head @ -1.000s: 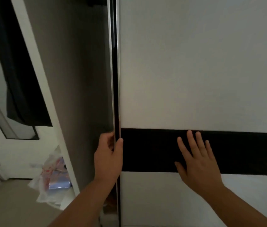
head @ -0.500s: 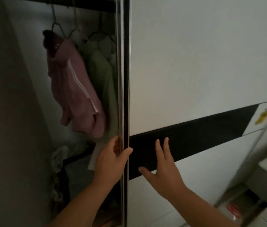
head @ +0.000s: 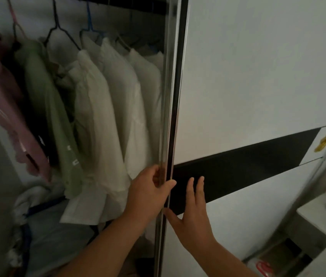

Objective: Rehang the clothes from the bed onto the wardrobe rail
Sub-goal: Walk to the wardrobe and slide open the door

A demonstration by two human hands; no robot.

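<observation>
Where the wardrobe rail (head: 118, 5) runs along the top of the frame, we see only a dark strip of it, cut off by the upper edge and by the sliding door (head: 258, 76). Our left hand (head: 148, 193) grips the door's metal edge (head: 170, 116), fingers (head: 154, 176) curled behind it and thumb on the near face. Our right hand (head: 193, 216) lies flat on the door's front, fingers straight and spread across its black band (head: 248, 164), holding nothing.

In the opening at left we count one pink garment (head: 4, 108) at far left, partly cropped, one green shirt (head: 54, 116) beside it, and at least three white shirts (head: 102, 120) packed close against the door edge; any further ones are hidden behind the door. Three hanger hooks show plainly: pink (head: 15, 25), black (head: 57, 23), blue (head: 89, 23). The wardrobe floor holds a heap of cloth (head: 44, 232) too dim to sort.

The hanging clothes touch one another, leaving little free rail in sight. At far right, a white shelf (head: 322, 214) is blurred. No bed is in view.
</observation>
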